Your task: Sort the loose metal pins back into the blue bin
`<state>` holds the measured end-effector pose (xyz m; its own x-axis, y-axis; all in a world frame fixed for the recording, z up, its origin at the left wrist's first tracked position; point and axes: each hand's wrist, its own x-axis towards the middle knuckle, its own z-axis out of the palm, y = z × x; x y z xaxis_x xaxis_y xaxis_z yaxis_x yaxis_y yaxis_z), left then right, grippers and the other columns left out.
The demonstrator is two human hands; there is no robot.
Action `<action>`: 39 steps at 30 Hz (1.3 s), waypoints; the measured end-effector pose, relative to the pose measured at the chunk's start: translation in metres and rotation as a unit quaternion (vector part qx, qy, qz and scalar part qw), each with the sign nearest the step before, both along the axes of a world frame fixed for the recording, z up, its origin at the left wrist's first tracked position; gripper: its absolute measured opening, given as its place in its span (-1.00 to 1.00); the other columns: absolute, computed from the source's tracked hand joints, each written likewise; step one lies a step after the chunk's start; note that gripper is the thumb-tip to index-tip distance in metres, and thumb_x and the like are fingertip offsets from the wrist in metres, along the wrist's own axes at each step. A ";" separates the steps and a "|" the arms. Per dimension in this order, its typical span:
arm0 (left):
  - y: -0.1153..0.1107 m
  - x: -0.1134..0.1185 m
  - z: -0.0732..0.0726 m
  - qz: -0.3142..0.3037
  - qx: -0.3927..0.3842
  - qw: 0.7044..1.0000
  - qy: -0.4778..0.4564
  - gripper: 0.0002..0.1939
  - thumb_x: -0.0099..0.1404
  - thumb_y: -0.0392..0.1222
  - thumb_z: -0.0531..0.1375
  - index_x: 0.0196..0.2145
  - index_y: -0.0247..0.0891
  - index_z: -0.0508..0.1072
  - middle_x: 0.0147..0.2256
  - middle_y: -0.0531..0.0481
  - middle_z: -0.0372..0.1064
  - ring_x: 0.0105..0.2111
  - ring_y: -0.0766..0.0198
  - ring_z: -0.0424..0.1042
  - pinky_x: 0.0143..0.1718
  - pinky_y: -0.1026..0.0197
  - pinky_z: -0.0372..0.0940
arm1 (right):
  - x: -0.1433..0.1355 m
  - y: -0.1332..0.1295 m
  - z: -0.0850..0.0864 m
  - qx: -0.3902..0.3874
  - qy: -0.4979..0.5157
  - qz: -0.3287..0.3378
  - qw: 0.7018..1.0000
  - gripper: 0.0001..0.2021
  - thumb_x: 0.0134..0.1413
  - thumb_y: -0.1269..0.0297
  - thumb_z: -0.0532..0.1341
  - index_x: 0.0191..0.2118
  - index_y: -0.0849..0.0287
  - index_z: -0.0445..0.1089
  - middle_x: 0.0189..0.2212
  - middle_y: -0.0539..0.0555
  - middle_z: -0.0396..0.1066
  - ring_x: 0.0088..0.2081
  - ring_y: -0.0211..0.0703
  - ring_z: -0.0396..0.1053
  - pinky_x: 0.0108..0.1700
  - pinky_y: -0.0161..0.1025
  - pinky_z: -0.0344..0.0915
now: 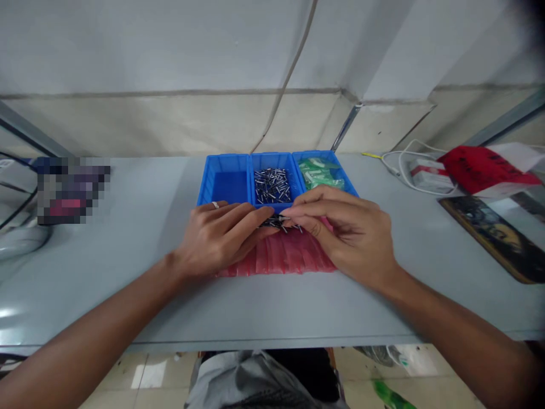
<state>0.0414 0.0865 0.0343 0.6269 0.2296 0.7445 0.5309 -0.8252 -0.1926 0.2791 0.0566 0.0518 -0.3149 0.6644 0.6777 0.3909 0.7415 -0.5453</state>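
My left hand, a ring on one finger, is closed beside a small heap of thin metal pins. Its thumb and fingertips meet at the heap's left side; what lies between them is mostly hidden. From the right, my right hand pinches a small metal pin between thumb and forefinger, close to the left fingertips. Under both hands lies a pink bubble-wrap sheet. Just behind, the middle blue bin holds many similar pins.
A left blue bin shows its bare bottom; the right blue bin holds green-and-clear plastic bags. At right lie a phone, a red packet, a small white box and a white cable. The table's front edge is near.
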 end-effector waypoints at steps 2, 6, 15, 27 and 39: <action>0.001 0.000 -0.001 -0.009 0.005 1.000 -0.006 -0.83 0.33 -0.25 0.37 -0.16 -0.31 0.51 -0.40 0.09 0.58 -0.53 0.39 0.48 -0.50 0.26 0.23 | 0.000 -0.001 0.002 -0.037 0.056 0.011 0.998 -0.73 0.23 0.56 0.29 -0.11 0.04 0.61 -0.27 -0.02 0.57 -0.20 -0.25 0.53 -0.12 -0.23 0.50; 0.001 0.001 0.002 -0.020 0.014 0.999 -0.042 -0.91 0.33 -0.34 0.34 -0.23 -0.34 0.50 -0.48 0.09 0.52 -0.58 0.41 0.42 -0.51 0.27 0.22 | 0.000 -0.002 0.002 -0.095 0.113 0.044 0.988 -0.73 0.22 0.54 0.31 -0.10 0.03 0.62 -0.23 0.00 0.57 -0.19 -0.20 0.54 -0.13 -0.16 0.53; -0.002 0.000 0.005 -0.037 -0.026 0.996 -0.071 -0.87 0.40 -0.22 0.29 -0.30 -0.30 0.45 -0.55 0.11 0.44 -0.61 0.39 0.35 -0.53 0.24 0.20 | -0.002 -0.003 0.000 -0.097 0.114 0.021 0.988 -0.75 0.15 0.55 0.38 -0.19 0.01 0.65 -0.23 -0.03 0.63 -0.18 -0.26 0.55 -0.09 -0.24 0.50; 0.000 -0.005 0.004 -0.029 -0.010 0.997 -0.069 -0.87 0.41 -0.30 0.18 -0.33 -0.28 0.47 -0.56 0.09 0.41 -0.61 0.37 0.34 -0.53 0.22 0.20 | 0.001 0.002 -0.002 -0.190 0.196 0.024 0.962 -0.79 0.29 0.42 0.29 -0.03 0.06 0.56 -0.01 0.08 0.59 -0.03 -0.10 0.59 -0.04 -0.10 0.62; 0.000 0.001 0.008 -0.005 0.016 0.999 -0.051 -0.88 0.33 -0.38 0.24 -0.38 -0.30 0.44 -0.59 0.13 0.40 -0.64 0.41 0.31 -0.58 0.24 0.15 | 0.006 0.005 -0.029 0.121 -0.352 -0.006 0.928 -0.74 0.32 0.51 0.19 0.06 0.25 0.49 -0.05 0.17 0.57 -0.04 -0.01 0.51 -0.02 -0.04 0.53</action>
<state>0.0419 0.0863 0.0421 0.5492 0.1991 0.8117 0.5416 -0.8245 -0.1642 0.2854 0.0612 0.0228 -0.7298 0.5262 0.4365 0.5960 0.8024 0.0291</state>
